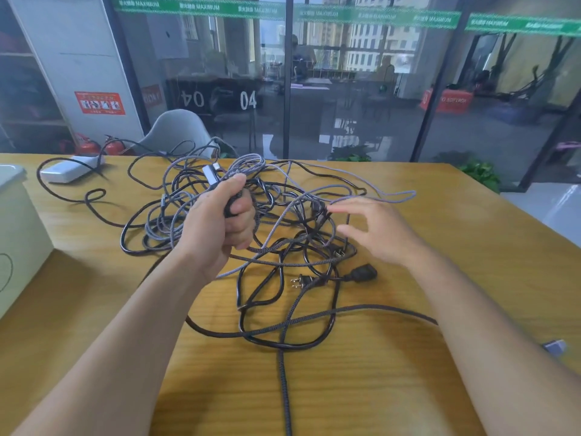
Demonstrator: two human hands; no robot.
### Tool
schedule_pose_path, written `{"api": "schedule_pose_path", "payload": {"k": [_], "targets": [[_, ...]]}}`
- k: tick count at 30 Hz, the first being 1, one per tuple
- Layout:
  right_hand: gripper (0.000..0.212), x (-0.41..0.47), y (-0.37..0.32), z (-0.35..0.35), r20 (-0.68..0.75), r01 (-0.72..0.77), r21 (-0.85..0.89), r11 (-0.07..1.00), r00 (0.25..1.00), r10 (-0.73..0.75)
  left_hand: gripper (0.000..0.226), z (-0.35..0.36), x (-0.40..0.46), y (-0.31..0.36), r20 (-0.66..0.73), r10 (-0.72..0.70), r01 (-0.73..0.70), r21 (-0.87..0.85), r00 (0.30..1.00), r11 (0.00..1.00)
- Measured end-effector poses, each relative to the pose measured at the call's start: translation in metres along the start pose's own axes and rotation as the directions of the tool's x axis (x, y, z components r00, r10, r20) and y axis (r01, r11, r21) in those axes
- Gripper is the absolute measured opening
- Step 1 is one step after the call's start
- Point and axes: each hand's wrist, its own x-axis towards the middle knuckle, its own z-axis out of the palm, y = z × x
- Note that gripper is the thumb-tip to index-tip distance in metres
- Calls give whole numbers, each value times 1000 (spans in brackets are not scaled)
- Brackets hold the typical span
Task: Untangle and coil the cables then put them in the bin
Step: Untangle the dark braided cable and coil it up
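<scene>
Wood counter [408, 388], cables [283, 247] all knotted: my left hand [217, 225] fists a bundle clear, right hand [374, 231] spread, reaching to tease loops.

Glass wall [361, 99] reads "04"; green strip [201, 9] "MAXIMUM".

A big messy pile of cables [283, 234] lies in the middle of the yellow wooden worktop [408, 388]. The left hand [220, 221] is closed around a bunch of them, with a silver plug end [210, 174] poking out at its 12 o'clock. The right hand [374, 231] is spread wide, fingers near the pile at its 9 o'clock. A black plug [361, 273] lies at 6 o'clock of the pile. A white box [67, 171] sits far off at 10 o'clock.
</scene>
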Motion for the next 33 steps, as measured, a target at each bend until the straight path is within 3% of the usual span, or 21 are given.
{"api": "schedule_pose_path", "payload": {"k": [2, 5, 7, 10, 16, 19, 21, 23, 27, 30, 33], "targets": [[33, -19, -33, -2, -37, 88, 71, 994, 996, -86, 51, -1, 0, 1, -2, -1, 1, 1, 1000, 1000], [59, -53, -73, 16, 201, 186, 159, 970, 956, -216, 50, -1, 0, 1, 4, 3, -3, 12, 1000, 1000], [76, -69, -76, 29, 332, 213, 54, 976, 917, -219, 50, -2, 1, 2, -3, 4, -4, 14, 1000, 1000], [77, -69, -60, 34, 325, 251, -80, 965, 922, -212, 51, -1, 2, 3, -25, -2, 1, -7, 1000, 1000], [66, -35, -22, 38, 217, 164, -110, 980, 966, -137, 51, 13, 12, 7, -11, -4, 4, -21, 1000, 1000], [58, -19, -9, 37, 235, 87, 90, 992, 966, -106, 49, 21, 17, 5, -14, -3, 3, -14, 1000, 1000], [35, -8, 0, 31, 191, -58, 352, 934, 982, -11, 49, 23, 20, 3, -29, -2, 1, -33, 1000, 999], [28, 4, 8, 27, 108, -150, 433, 889, 988, 114, 51, 19, 22, -1, -41, -3, 0, -69, 999, 998], [49, 20, 7, 37, 122, -118, 191, 974, 988, 96, 54, 12, 20, -6, -14, -11, 10, -93, 1000, 996], [35, 23, 4, 36, 43, -31, 1, 1000, 999, 31, 54, 8, 16, -8, -35, -22, 19, -85, 999, 996], [19, 18, 7, 29, -70, 40, -81, 996, 997, -45, 54, 5, 15, -7, -64, -7, 1, -97, 998, 995]]}}
